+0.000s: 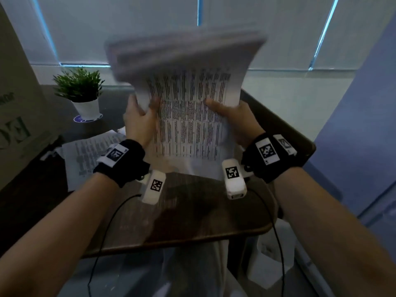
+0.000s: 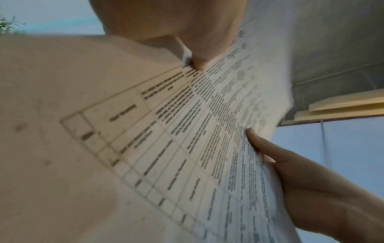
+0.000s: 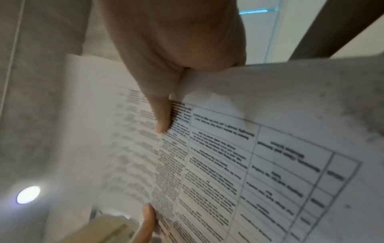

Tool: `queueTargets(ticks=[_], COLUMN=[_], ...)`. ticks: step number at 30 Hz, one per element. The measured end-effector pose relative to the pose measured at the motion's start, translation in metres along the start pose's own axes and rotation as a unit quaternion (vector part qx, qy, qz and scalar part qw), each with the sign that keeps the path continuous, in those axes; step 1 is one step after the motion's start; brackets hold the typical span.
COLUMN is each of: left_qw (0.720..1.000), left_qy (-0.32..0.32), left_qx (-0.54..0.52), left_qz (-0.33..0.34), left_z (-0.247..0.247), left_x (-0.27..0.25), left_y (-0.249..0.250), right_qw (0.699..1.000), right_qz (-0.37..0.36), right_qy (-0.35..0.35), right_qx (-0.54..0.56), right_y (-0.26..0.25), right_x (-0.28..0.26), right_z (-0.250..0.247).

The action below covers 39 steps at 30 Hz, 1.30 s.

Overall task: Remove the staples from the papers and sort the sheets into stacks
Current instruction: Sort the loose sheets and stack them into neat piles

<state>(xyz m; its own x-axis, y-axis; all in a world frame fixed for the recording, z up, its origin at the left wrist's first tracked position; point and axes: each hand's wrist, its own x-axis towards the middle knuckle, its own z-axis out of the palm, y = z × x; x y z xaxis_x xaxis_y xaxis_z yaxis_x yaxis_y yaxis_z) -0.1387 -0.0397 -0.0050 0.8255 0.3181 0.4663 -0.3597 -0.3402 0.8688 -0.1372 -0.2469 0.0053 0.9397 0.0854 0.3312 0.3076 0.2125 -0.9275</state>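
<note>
Bundle of printed sheets [image 1: 188, 116] held upright above the near table [image 1: 192, 221], top pages flopping back, blurred, likely to expose the staple. Left hand [image 1: 139, 123] and right hand [image 1: 240, 121] each pinch a side edge, thumbs in front. Loose sheet [image 1: 90, 155] lies left; potted plant [image 1: 80, 91] far left.

No text can be read: the table print on the held papers [image 1: 188, 116], the sheet [image 1: 90, 155] at eight o'clock and the box [image 1: 15, 129] lettering at nine o'clock are all blurred.
</note>
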Motion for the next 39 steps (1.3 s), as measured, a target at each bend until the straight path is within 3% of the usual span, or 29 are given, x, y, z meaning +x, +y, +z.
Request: queueTargets(ticks=[5,8,11,14,16,17,20,24,27,32,35,39], left_qw=[0.987,0.970,0.942,0.933,0.924,0.920,0.921,0.893,0.894,0.951,0.957,0.951], left_qy=[-0.033,-0.011,0.025,0.065,0.074,0.079,0.077,-0.014,-0.088,-0.162,-0.173,-0.196], left_qx=[-0.150,-0.214,-0.281,-0.277,-0.286,-0.287,-0.267,-0.373,-0.381,-0.225,-0.203,-0.194], left_qz=[-0.056,-0.115,-0.184,-0.221,-0.244,-0.253,-0.272,-0.250,-0.219,-0.137,-0.116,-0.139], left_z=[0.003,0.003,0.001,0.001,0.007,0.011,0.022,0.004,-0.036,-0.061,-0.062,-0.046], left_x=[0.007,0.001,0.003,0.004,0.004,0.001,-0.012,-0.009,0.015,0.022,0.025,0.010], left_y=[-0.021,-0.042,-0.056,-0.063,-0.070,-0.071,-0.071,-0.069,-0.084,-0.087,-0.086,-0.093], right_qw=[0.995,0.996,0.989,0.969,0.939,0.937,0.973,0.976,0.982,0.996,0.999,0.996], right_qz=[0.036,0.039,0.125,0.186,0.172,0.152,0.111,0.103,0.074,0.004,-0.019,0.040], right_qy=[0.060,-0.001,-0.064,-0.064,-0.039,-0.034,0.063,0.122,0.143,0.084,0.012,-0.003], right_qx=[-0.071,-0.078,-0.044,0.150,0.296,0.313,0.191,0.150,0.104,0.006,-0.028,-0.077], right_y=[0.000,0.003,0.017,0.044,0.056,0.063,0.067,0.055,0.034,-0.002,0.000,0.039], right_x=[0.003,0.001,-0.009,-0.032,-0.042,-0.043,-0.039,-0.022,-0.013,-0.011,-0.014,-0.030], right_z=[-0.002,-0.011,-0.030,-0.039,-0.029,-0.021,0.005,-0.013,-0.039,-0.063,-0.071,-0.073])
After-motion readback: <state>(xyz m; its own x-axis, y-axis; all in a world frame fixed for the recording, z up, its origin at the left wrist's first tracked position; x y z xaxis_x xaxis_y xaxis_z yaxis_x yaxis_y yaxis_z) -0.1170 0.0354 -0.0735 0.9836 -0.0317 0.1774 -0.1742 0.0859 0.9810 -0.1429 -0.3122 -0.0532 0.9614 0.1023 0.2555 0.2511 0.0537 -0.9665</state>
